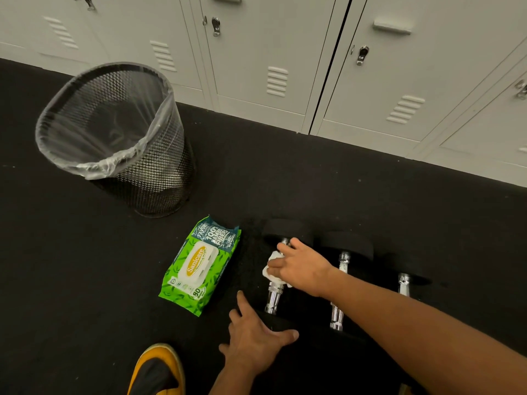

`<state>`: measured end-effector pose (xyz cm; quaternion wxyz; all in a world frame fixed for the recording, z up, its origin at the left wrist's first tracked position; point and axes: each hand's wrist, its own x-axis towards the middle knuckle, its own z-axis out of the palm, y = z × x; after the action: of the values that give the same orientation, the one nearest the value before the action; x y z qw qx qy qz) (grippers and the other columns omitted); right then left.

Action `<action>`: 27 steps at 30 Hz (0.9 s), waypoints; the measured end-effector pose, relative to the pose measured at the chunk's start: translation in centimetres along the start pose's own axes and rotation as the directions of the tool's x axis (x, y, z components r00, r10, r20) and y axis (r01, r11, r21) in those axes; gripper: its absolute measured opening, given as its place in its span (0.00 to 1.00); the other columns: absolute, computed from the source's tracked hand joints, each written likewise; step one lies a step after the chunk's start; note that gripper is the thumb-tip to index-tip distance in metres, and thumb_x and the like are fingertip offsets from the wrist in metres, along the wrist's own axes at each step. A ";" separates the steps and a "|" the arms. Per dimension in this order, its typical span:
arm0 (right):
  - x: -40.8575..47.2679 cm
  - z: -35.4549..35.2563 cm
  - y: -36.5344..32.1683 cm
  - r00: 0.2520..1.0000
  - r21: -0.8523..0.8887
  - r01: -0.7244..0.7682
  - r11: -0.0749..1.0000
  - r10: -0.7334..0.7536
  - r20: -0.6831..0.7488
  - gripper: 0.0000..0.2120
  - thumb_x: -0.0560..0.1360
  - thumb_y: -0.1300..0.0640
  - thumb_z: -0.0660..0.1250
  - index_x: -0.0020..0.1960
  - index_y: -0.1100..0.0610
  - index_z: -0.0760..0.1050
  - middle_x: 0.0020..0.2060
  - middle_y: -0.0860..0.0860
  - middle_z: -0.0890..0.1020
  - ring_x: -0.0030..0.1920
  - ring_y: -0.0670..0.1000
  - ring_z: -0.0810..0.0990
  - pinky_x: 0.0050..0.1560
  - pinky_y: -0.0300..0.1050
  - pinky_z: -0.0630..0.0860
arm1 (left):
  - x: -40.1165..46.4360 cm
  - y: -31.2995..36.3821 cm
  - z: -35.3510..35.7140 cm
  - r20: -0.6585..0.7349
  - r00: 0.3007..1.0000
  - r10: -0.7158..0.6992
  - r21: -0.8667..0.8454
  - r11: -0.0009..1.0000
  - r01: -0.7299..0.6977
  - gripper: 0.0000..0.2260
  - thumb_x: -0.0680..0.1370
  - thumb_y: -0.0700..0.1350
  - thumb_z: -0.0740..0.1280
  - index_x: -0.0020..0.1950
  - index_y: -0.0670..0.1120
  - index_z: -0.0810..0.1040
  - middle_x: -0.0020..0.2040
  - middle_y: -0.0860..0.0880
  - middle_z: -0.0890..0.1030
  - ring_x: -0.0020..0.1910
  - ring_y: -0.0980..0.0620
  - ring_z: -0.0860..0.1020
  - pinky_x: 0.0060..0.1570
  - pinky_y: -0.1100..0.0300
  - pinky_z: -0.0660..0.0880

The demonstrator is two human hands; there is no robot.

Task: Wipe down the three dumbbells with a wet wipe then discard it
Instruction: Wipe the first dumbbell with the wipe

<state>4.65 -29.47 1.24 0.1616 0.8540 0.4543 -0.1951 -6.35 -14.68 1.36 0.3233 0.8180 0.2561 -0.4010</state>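
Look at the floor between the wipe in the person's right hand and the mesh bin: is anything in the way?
Only the wipes packet, lying flat on the floor beside that line. Lifted, the wet wipe in the right hand has an open path to the mesh bin.

Wipes pack (199, 265) lies left of three dumbbells (275, 292).

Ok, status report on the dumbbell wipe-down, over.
Right hand holds wet wipe on first dumbbell's handle. Left hand steadies its near weight. Bin path unobstructed.
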 end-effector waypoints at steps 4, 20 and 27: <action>0.0 0.1 0.0 0.995 0.112 -0.092 0.989 0.087 0.046 0.27 0.79 0.60 0.64 0.76 0.53 0.62 0.75 0.50 0.64 0.68 0.59 0.68 0.62 0.53 0.68 | -0.1 -0.1 -0.1 -0.001 1.000 0.014 0.000 1.000 -0.014 0.68 0.54 0.68 0.77 0.77 0.52 0.33 0.77 0.46 0.54 0.75 0.44 0.58 0.68 0.31 0.57; -0.1 0.6 -0.4 0.957 0.291 -0.289 0.912 0.270 0.105 0.35 0.76 0.65 0.67 0.78 0.54 0.56 0.78 0.51 0.54 0.51 0.58 0.83 0.40 0.50 0.73 | -0.1 0.0 -0.2 -0.001 1.000 0.020 0.021 1.000 -0.020 0.68 0.53 0.69 0.76 0.77 0.52 0.33 0.77 0.45 0.53 0.75 0.43 0.58 0.68 0.31 0.58; 0.3 -0.7 -1.0 0.976 0.314 -0.211 0.926 0.180 0.125 0.27 0.76 0.65 0.66 0.73 0.55 0.65 0.73 0.51 0.63 0.55 0.59 0.80 0.47 0.53 0.75 | 0.4 -0.1 -0.3 0.026 1.000 0.009 0.028 1.000 -0.010 0.69 0.50 0.70 0.75 0.77 0.52 0.33 0.77 0.45 0.54 0.75 0.43 0.58 0.68 0.31 0.57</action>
<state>4.11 -28.43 1.59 0.0585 0.8999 0.3205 -0.2900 -6.06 -14.32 1.16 0.3168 0.8183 0.2424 -0.4139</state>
